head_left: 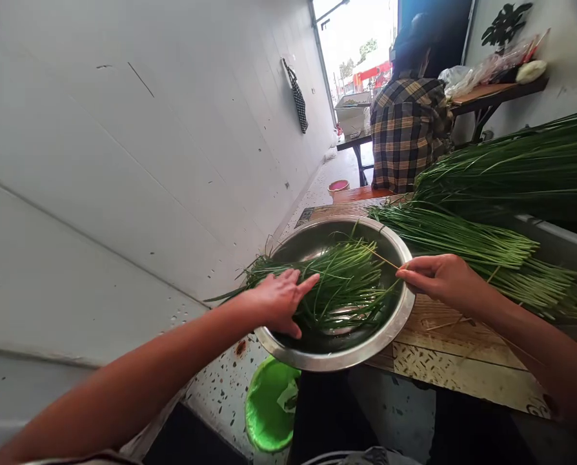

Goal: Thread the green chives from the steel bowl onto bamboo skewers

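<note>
A metal bowl holds a loose heap of green garlic chives, some of the leaves hanging over its left rim. My left hand lies on the heap with its fingers spread, palm down. Just beyond the bowl's right rim, my right hand pinches a thin, yellowish stalk between thumb and fingertips. The stalk stretches from the pinch back over the rim to the chives.
Bundles of chives lie right of the bowl on a wooden table, with a larger pile behind. A green-lined bin stands on the floor below. Ahead, a person in a plaid shirt faces away. A white wall rises on the left.
</note>
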`<state>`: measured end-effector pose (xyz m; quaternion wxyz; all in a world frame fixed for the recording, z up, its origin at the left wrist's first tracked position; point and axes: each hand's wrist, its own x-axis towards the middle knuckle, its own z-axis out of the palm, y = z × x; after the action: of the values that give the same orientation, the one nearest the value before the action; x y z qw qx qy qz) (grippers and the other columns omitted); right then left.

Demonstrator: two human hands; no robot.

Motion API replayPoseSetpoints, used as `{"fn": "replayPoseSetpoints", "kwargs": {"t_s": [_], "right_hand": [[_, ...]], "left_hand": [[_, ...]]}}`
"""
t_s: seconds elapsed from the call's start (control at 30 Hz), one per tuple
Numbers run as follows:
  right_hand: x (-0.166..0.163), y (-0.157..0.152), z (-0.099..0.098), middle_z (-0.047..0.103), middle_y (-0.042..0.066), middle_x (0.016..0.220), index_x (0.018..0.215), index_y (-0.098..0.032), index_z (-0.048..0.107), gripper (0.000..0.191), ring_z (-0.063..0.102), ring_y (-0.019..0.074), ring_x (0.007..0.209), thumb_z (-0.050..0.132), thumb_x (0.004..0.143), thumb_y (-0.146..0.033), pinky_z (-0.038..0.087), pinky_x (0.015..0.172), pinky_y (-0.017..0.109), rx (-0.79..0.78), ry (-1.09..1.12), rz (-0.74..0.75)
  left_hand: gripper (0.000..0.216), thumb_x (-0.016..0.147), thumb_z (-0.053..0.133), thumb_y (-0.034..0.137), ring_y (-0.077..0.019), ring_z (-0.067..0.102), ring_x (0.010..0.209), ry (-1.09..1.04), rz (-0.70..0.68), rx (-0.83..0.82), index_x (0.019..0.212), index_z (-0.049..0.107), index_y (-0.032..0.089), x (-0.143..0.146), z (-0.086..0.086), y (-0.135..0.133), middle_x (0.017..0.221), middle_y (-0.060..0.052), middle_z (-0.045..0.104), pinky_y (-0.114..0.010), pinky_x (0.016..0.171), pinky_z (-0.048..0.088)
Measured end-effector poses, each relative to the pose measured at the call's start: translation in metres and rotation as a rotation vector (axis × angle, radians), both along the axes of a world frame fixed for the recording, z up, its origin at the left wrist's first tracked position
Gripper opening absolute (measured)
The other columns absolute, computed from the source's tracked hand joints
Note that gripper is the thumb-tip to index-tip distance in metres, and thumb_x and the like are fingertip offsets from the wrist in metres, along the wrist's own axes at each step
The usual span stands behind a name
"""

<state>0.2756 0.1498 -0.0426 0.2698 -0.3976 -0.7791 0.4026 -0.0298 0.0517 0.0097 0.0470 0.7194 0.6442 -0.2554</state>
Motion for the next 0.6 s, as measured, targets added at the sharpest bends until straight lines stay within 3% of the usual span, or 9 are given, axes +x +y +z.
{"fn": "replayPoseSetpoints", "kwargs": {"t_s": [0.13, 0.23, 0.3, 0.4, 0.5, 0.6], "right_hand": [[-0.002, 0.0, 0.0, 0.061, 0.001, 0.058, 0.077, -0.016, 0.074, 0.041, 0.049, 0.0118, 0.052, 0.057, 0.079, -0.054, 0.035, 0.049, 0.023, -0.006, 0.011, 0.011], [-0.004, -0.004, 0.006, 0.062, 0.001, 0.058, 0.075, -0.017, 0.074, 0.041, 0.05, 0.0118, 0.053, 0.058, 0.076, -0.055, 0.036, 0.05, 0.023, -0.007, -0.003, 0.02], [-0.004, -0.006, 0.009, 0.061, 0.0, 0.057, 0.074, -0.018, 0.074, 0.042, 0.048, 0.011, 0.05, 0.057, 0.076, -0.056, 0.034, 0.049, 0.023, 0.011, -0.013, 0.016], [-0.004, -0.008, 0.009, 0.06, 0.0, 0.055, 0.073, -0.018, 0.074, 0.043, 0.043, 0.0095, 0.046, 0.056, 0.077, -0.058, 0.031, 0.044, 0.023, 0.021, -0.016, 0.004], [-0.005, -0.009, 0.009, 0.06, 0.0, 0.055, 0.073, -0.018, 0.074, 0.043, 0.041, 0.0089, 0.045, 0.057, 0.077, -0.058, 0.03, 0.043, 0.023, 0.012, -0.022, -0.004], [-0.006, -0.011, 0.011, 0.058, -0.001, 0.053, 0.071, -0.019, 0.073, 0.043, 0.039, 0.0085, 0.044, 0.056, 0.077, -0.057, 0.029, 0.043, 0.023, 0.005, -0.03, -0.019]], "left_hand": [[0.086, 0.08, 0.057, 0.021, -0.0327, 0.016, 0.143, 0.176, -0.062, 0.174, 0.148, 0.006, 0.037, -0.019, -0.035, 0.006, 0.155, -0.014, 0.018, -0.055, 0.111, 0.013], [0.077, 0.085, 0.045, 0.013, -0.0332, 0.019, 0.142, 0.229, -0.086, 0.247, 0.147, 0.008, 0.039, -0.027, -0.041, 0.017, 0.155, -0.013, 0.018, -0.055, 0.111, 0.012], [0.086, 0.08, 0.057, 0.02, -0.0369, 0.021, 0.141, 0.229, -0.065, 0.164, 0.149, 0.007, 0.034, -0.024, -0.032, 0.021, 0.154, -0.017, 0.019, -0.056, 0.11, 0.013], [0.11, 0.058, 0.079, 0.031, -0.039, 0.025, 0.138, 0.185, -0.012, 0.005, 0.148, 0.016, 0.031, -0.013, -0.003, 0.026, 0.15, -0.019, 0.03, -0.055, 0.109, 0.016], [0.084, 0.061, 0.076, 0.036, -0.0357, 0.031, 0.135, 0.027, 0.004, 0.089, 0.138, 0.041, 0.032, 0.003, 0.025, 0.039, 0.139, -0.012, 0.049, -0.054, 0.109, 0.017], [0.06, 0.07, 0.065, 0.03, -0.029, 0.044, 0.124, -0.276, 0.032, 0.203, 0.129, 0.054, 0.03, 0.028, 0.031, 0.063, 0.124, -0.008, 0.06, -0.041, 0.106, 0.029]]}}
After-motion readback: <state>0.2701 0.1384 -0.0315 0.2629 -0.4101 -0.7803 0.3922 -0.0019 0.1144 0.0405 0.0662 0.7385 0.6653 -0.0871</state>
